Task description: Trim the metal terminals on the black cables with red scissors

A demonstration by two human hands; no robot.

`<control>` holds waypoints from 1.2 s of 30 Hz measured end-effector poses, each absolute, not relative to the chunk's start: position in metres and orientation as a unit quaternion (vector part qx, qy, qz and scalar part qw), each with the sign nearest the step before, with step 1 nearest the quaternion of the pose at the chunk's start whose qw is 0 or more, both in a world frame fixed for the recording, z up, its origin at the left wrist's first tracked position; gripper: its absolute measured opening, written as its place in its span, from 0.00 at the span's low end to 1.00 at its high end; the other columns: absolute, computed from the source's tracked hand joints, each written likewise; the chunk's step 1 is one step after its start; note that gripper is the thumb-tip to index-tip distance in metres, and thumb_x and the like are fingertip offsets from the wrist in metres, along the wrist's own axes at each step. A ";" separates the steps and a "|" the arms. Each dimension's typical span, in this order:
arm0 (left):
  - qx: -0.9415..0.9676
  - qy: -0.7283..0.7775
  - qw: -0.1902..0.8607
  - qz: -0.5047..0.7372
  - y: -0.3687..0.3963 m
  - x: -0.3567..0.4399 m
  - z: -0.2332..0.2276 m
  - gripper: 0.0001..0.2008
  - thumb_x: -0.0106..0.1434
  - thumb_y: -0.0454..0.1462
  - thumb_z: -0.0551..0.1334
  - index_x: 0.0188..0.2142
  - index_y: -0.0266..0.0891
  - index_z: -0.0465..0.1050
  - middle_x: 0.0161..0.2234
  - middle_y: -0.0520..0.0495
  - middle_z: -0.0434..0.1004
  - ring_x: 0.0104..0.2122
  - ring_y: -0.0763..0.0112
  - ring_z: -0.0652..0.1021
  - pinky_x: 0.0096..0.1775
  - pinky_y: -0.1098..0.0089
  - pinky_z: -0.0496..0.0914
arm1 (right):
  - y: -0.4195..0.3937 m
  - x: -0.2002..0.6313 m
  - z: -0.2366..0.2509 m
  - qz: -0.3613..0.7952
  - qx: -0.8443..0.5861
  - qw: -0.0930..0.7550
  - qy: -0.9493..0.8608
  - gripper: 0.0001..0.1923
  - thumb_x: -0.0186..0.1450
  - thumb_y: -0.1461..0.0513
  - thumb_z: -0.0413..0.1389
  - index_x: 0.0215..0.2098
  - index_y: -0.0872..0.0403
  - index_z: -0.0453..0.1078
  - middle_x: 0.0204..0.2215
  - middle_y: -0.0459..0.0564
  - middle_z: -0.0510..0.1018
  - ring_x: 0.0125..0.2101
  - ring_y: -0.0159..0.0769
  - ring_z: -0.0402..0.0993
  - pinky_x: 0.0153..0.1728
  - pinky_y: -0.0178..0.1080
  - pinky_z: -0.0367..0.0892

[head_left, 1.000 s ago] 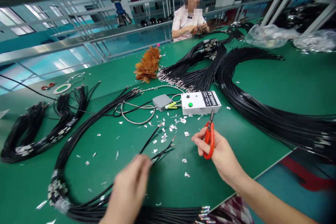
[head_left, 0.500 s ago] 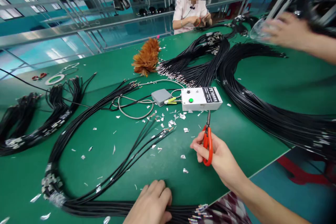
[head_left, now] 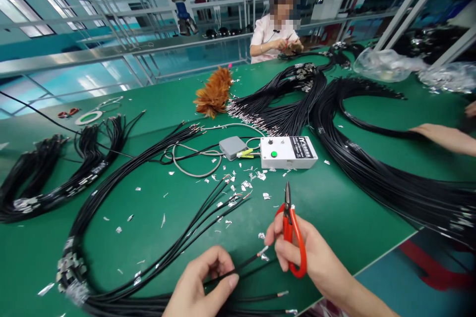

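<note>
Near the table's front edge, my left hand (head_left: 203,280) pinches a black cable (head_left: 246,263) between thumb and fingers. The stripped, silvery end of that cable points up and right, toward my other hand. Red-handled scissors (head_left: 302,257) are held in my right hand (head_left: 316,247), their dark blades pointing upward just right of the cable end. I cannot tell whether the blades are fully closed. Other cables from the same looped bundle (head_left: 84,215) run under my left hand, with a few loose ends (head_left: 277,296) below it. Foil scraps (head_left: 245,185) lie scattered ahead of both hands.
A white box (head_left: 277,162) with a green button stands mid-table beside a grey block (head_left: 232,147). Thick black cable bundles (head_left: 372,163) curve along the right, where a co-worker's hand (head_left: 442,137) touches one. Behind are a feather duster (head_left: 213,93) and a seated person (head_left: 275,34).
My left hand has lifted a cable from the bundle it lay on. My right hand has lowered the scissors slightly toward it. The co-worker's hand moved from a plastic bag down to the cables.
</note>
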State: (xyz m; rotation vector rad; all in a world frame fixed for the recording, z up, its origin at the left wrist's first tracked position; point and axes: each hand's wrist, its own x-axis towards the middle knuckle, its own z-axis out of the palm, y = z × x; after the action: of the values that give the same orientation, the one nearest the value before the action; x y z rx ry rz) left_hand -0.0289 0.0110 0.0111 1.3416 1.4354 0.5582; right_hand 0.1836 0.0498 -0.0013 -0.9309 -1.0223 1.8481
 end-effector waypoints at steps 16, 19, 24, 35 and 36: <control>0.698 0.530 0.331 0.349 0.017 0.003 0.024 0.09 0.65 0.34 0.56 0.29 0.39 0.71 0.25 0.51 0.71 0.26 0.72 0.73 0.28 0.74 0.66 | 0.048 0.165 0.009 0.777 -0.340 0.428 -0.314 0.21 0.51 0.59 0.68 0.33 0.53 0.61 0.27 0.41 0.74 0.18 0.20 0.63 0.21 0.26 0.57; 0.680 0.531 0.328 0.385 0.017 0.005 0.024 0.08 0.65 0.33 0.57 0.30 0.39 0.71 0.26 0.51 0.72 0.26 0.73 0.74 0.28 0.74 0.67 | 0.045 0.161 0.004 0.792 -0.335 0.406 -0.309 0.21 0.49 0.59 0.69 0.32 0.54 0.62 0.27 0.41 0.73 0.18 0.20 0.64 0.20 0.26 0.57; 0.697 0.518 0.283 0.408 0.018 0.009 0.024 0.06 0.63 0.30 0.59 0.30 0.40 0.70 0.26 0.51 0.73 0.25 0.73 0.74 0.28 0.75 0.67 | 0.051 0.166 0.009 0.781 -0.335 0.440 -0.290 0.18 0.53 0.58 0.67 0.34 0.54 0.63 0.28 0.42 0.74 0.18 0.19 0.63 0.22 0.27 0.56; 0.527 0.565 0.456 0.441 0.017 0.014 0.027 0.08 0.61 0.37 0.61 0.26 0.40 0.71 0.24 0.51 0.70 0.24 0.71 0.72 0.27 0.74 0.66 | 0.040 0.153 -0.006 0.777 -0.355 0.440 -0.277 0.20 0.51 0.58 0.69 0.31 0.54 0.62 0.24 0.40 0.71 0.17 0.20 0.61 0.21 0.28 0.52; 0.519 0.566 0.466 0.439 0.017 0.014 0.026 0.08 0.61 0.37 0.61 0.26 0.40 0.71 0.24 0.51 0.70 0.24 0.71 0.72 0.27 0.74 0.66 | 0.040 0.153 -0.006 0.774 -0.358 0.443 -0.276 0.20 0.52 0.57 0.68 0.32 0.54 0.62 0.25 0.40 0.72 0.18 0.20 0.61 0.21 0.28 0.53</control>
State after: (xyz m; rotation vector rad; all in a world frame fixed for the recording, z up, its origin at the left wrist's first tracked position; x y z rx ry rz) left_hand 0.0139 0.0167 0.0264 1.2749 1.3898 1.0783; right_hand 0.1535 0.0397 -0.0057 -0.8872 -0.6857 1.9207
